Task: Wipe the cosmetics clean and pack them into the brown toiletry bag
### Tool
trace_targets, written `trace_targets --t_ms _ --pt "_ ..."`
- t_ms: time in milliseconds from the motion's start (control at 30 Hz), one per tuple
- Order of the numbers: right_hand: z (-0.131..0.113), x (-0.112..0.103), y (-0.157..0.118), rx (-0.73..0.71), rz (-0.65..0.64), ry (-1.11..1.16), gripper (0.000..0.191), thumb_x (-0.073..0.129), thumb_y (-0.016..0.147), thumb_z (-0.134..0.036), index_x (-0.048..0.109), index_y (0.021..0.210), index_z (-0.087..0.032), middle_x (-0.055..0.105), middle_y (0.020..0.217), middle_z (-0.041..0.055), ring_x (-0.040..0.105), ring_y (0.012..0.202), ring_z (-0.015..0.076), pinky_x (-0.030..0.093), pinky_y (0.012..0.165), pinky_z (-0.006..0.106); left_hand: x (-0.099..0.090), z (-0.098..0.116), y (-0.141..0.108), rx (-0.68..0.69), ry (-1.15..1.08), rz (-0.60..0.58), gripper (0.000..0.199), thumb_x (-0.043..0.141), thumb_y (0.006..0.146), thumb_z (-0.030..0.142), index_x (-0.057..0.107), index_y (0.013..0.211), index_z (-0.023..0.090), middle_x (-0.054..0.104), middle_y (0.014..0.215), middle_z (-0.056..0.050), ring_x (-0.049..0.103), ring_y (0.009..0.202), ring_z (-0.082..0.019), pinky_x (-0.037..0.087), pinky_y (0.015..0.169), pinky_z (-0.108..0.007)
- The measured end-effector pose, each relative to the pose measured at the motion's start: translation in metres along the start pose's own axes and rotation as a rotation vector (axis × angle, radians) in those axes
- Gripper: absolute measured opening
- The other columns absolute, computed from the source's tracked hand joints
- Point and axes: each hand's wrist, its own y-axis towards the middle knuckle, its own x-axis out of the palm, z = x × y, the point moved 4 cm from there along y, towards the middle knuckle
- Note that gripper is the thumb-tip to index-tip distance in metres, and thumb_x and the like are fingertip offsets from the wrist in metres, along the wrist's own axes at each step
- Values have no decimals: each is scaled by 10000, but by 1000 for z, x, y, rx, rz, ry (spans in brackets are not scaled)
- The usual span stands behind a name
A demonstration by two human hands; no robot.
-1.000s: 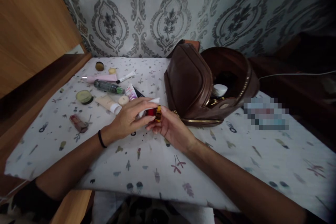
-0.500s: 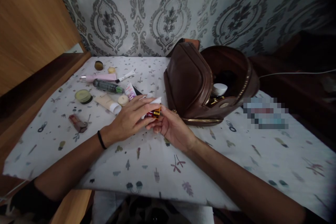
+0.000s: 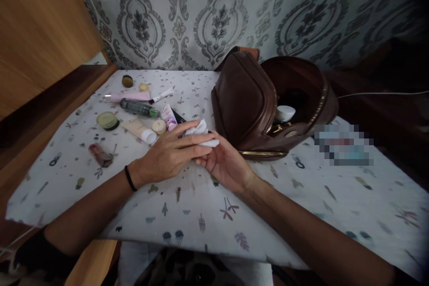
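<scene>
My left hand (image 3: 167,154) has its fingers closed on a white tissue (image 3: 199,128), with a fold of it showing between the fingers. Opposite it, my right hand (image 3: 226,161) is curled palm up, its fingertips meeting the left fingers at the tissue. Only a small dark bit of an item shows at the right thumb; the tissue and fingers cover the rest. Just behind the left hand lie a white and purple tube (image 3: 168,117), a small round cream jar (image 3: 158,126) and a beige tube (image 3: 139,130).
An open brown bag (image 3: 243,94) stands at the back right, a white-capped item (image 3: 284,113) inside. Left are a pink tube (image 3: 129,97), a grey bottle (image 3: 137,107), a green-lidded jar (image 3: 107,120) and a reddish box (image 3: 100,155). A blurred-out item (image 3: 345,144) lies right.
The tissue has moved over the small red and gold item between my hands, which no longer shows. My left fingers have shifted slightly to the right. The view has shifted a little.
</scene>
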Motion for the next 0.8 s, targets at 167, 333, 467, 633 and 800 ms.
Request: trace_targets --t_ms 167,333,467,633,800 --pt "-4 3 -2 -25 33 29 226 538 947 -378 679 895 -210 706 787 -20 648 704 121 549 710 235 0 4 0 67 -57 33 228 495 962 69 683 1067 145 716 1220 -97 420 1436 -275 490 1110 -479" --pt "-5 3 -2 -6 -4 40 194 526 931 -351 667 885 -225 692 798 -21 630 712 119 546 709 238 -1 5 -2 50 -65 -1 261 462 968 95 674 1091 184 708 1237 -87 447 1415 -281 507 1091 -494" --pt "-4 2 -2 1 -23 69 136 568 881 -324 631 822 -220 656 738 -24 625 665 114 555 690 238 -4 4 0 11 -32 11 336 423 984 104 577 1273 180 640 1351 -131 511 1360 -250 457 1129 -524" --pt "-3 1 -2 -40 -40 28 127 648 835 -312 657 920 -218 708 845 -6 655 756 129 566 733 253 -3 0 1 -92 13 -35 415 512 986 215 475 1398 182 562 1420 -167 517 1348 -266 426 1144 -513" --pt "-3 2 -4 -85 -14 -29 230 761 776 -267 656 981 -251 720 950 -40 662 842 99 562 820 241 -1 -10 -5 -295 -3 -21 475 517 999 320 442 1438 155 591 1366 -174 552 1301 -270 480 1083 -439"
